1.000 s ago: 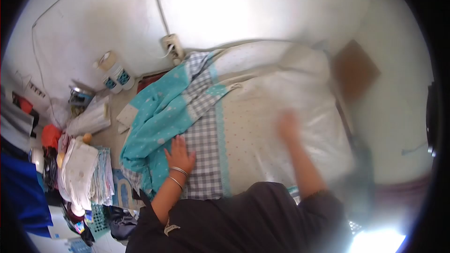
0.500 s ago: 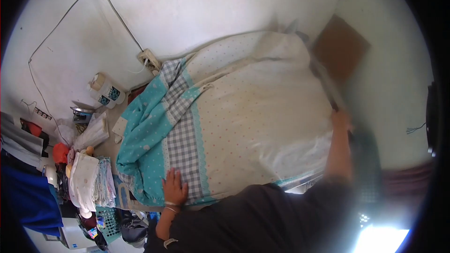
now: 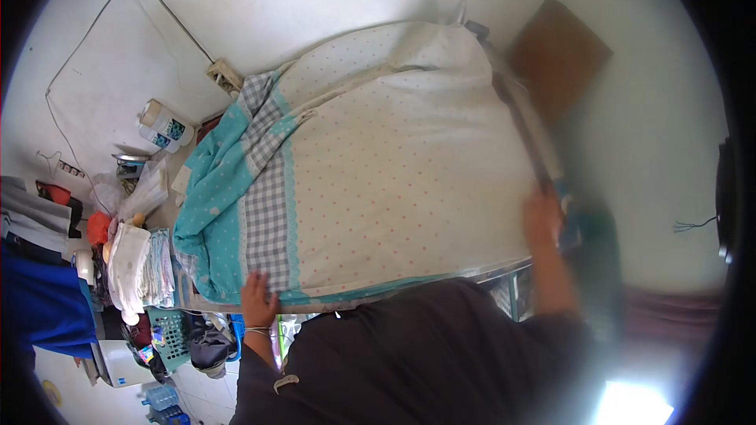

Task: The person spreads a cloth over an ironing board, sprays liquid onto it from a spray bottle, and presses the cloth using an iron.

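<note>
A large cream cloth (image 3: 394, 165) with small orange dots covers a wide raised surface in front of me. It has a grey-and-white checked band (image 3: 266, 212) and a turquoise part (image 3: 209, 216) bunched at the left. My left hand (image 3: 256, 299) lies with its fingers apart on the near edge of the cloth, by the checked band. My right hand (image 3: 541, 224) is at the right edge of the cloth, touching it. Motion blur smears its fingers, so what they hold, if anything, is hidden.
At the left are stacked folded cloths (image 3: 128, 271), white jugs (image 3: 165, 126) and a power socket box (image 3: 224, 75). A green basket (image 3: 169, 334) stands below. A brown board (image 3: 559, 59) is at the wall on the right. Blue cloth (image 3: 43, 303) hangs at far left.
The view has shifted, so the cloth appears higher and farther left. The cloth's right part looks flatter near my right hand, which remains at the right edge. My left hand has moved to the near edge.
</note>
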A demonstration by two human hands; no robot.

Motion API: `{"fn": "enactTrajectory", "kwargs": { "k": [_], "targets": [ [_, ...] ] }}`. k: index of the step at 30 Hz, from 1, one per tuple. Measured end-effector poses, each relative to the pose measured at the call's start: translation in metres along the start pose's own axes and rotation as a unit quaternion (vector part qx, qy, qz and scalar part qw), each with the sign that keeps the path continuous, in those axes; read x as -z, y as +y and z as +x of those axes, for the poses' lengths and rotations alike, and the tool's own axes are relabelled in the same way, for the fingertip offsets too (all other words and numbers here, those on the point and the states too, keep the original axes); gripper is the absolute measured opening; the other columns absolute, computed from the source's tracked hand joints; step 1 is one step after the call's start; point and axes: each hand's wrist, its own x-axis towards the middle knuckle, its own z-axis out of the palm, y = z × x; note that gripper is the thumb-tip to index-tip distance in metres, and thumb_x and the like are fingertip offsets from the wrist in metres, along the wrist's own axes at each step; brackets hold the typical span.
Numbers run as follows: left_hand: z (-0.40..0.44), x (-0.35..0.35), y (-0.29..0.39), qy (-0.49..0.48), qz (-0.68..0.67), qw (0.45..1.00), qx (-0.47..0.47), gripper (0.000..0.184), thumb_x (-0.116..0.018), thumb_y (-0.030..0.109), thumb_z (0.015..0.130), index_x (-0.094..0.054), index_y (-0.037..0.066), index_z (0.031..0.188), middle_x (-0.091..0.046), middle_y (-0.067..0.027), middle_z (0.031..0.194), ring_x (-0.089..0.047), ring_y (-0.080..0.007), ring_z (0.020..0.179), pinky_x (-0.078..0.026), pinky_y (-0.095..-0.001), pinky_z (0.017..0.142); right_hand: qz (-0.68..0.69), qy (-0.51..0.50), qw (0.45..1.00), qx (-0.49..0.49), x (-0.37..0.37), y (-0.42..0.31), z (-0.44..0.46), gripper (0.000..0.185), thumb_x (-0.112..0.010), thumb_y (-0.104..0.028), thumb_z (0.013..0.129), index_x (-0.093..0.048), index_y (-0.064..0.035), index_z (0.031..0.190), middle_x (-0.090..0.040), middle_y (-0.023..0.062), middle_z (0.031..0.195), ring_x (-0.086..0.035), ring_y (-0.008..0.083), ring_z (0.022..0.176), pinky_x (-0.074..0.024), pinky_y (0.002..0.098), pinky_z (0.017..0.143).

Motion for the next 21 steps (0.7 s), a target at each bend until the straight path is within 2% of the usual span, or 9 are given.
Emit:
{"fn": "enactTrajectory", "kwargs": {
  "k": [3,6,8,9,11,12,14,18,21],
  "targets": [
    [-0.019,-0.009,-0.041,0.087,0.021,0.995,0.045,0.050,-0.057,0.017,0.072,-0.048,0.007,0.120,-0.042,-0.0171,0.129,-0.041,-0.0346,0.117,-0.033,-0.0458,0.096,-0.034,0.071,0.997,-0.003,-0.002,0.082,-0.007,0.040,-0.053,-0.034,0.082,-0.050,-0.0135,0.117,-0.047,0.0118,0.122,-0.047,0.0294,0.110,-0.0425,0.0427,0.085],
    [-0.031,-0.004,-0.047,0.060,0.031,0.993,0.096,0.041,-0.053,0.010,0.074,-0.052,0.005,0.115,-0.046,-0.0176,0.124,-0.046,-0.0351,0.111,-0.037,-0.0423,0.093,-0.045,-0.008,0.999,-0.024,0.034,0.069,-0.020,0.036,-0.055,-0.035,0.080,-0.053,-0.0107,0.106,-0.054,0.0125,0.107,-0.052,0.0315,0.100,-0.0449,0.0422,0.078],
    [-0.031,0.002,-0.050,0.086,0.103,0.982,0.131,0.035,-0.051,0.006,0.074,-0.056,0.005,0.108,-0.051,-0.0164,0.118,-0.050,-0.0340,0.106,-0.041,-0.0399,0.089,0.088,-0.011,0.991,-0.097,0.031,0.048,-0.029,0.035,-0.059,-0.036,0.077,-0.054,-0.0100,0.099,-0.055,0.0122,0.092,-0.054,0.0324,0.091,-0.0451,0.0436,0.073],
    [-0.032,0.004,-0.051,0.084,0.106,0.981,0.141,0.035,-0.051,0.006,0.074,-0.056,0.005,0.108,-0.051,-0.0164,0.118,-0.050,-0.0340,0.106,-0.041,-0.0399,0.089,0.089,-0.016,0.992,-0.088,0.031,0.040,-0.032,0.035,-0.059,-0.036,0.077,-0.054,-0.0100,0.099,-0.055,0.0122,0.092,-0.054,0.0324,0.091,-0.0451,0.0436,0.073],
    [-0.029,0.001,-0.057,0.129,0.170,0.965,0.151,0.034,-0.049,0.003,0.073,-0.057,0.005,0.105,-0.052,-0.0155,0.116,-0.051,-0.0321,0.103,-0.042,-0.0394,0.087,0.039,0.155,0.987,-0.004,0.032,0.028,-0.034,0.038,-0.059,-0.042,0.076,-0.053,-0.0094,0.095,-0.056,0.0125,0.087,-0.056,0.0324,0.087,-0.0461,0.0440,0.070],
    [-0.028,-0.005,-0.068,0.131,0.179,0.963,0.152,0.036,-0.049,0.004,0.071,-0.058,0.007,0.106,-0.054,-0.0140,0.114,-0.052,-0.0309,0.102,-0.043,-0.0385,0.087,0.040,0.156,0.987,-0.002,0.034,0.026,-0.033,0.038,-0.059,-0.042,0.076,-0.053,-0.0094,0.095,-0.056,0.0125,0.087,-0.056,0.0324,0.087,-0.0461,0.0440,0.070],
    [-0.022,0.000,-0.072,0.108,0.158,0.965,0.181,0.037,-0.048,0.004,0.071,-0.057,0.007,0.107,-0.053,-0.0140,0.115,-0.051,-0.0320,0.104,-0.042,-0.0397,0.088,0.001,-0.039,0.999,-0.025,0.036,0.026,-0.032,0.038,-0.052,-0.045,0.080,-0.050,-0.0086,0.090,-0.059,0.0139,0.087,-0.059,0.0336,0.083,-0.0474,0.0446,0.066],
    [-0.016,-0.003,-0.087,0.067,0.127,0.963,0.228,0.039,-0.049,0.007,0.069,-0.057,0.007,0.107,-0.054,-0.0121,0.115,-0.051,-0.0310,0.104,-0.041,-0.0399,0.089,-0.033,-0.086,0.994,-0.053,0.029,0.029,-0.032,0.038,-0.046,-0.045,0.084,-0.048,-0.0069,0.086,-0.062,0.0146,0.083,-0.061,0.0354,0.078,-0.0477,0.0464,0.062],
    [-0.015,0.002,-0.080,0.082,0.140,0.955,0.250,0.041,-0.049,0.005,0.069,-0.057,0.008,0.109,-0.054,-0.0104,0.117,-0.050,-0.0289,0.107,-0.041,-0.0383,0.091,-0.034,-0.040,0.997,-0.061,0.025,0.028,-0.035,0.034,-0.044,-0.041,0.086,-0.048,-0.0074,0.085,-0.062,0.0153,0.077,-0.061,0.0375,0.071,-0.0472,0.0476,0.060]
  ]
}}
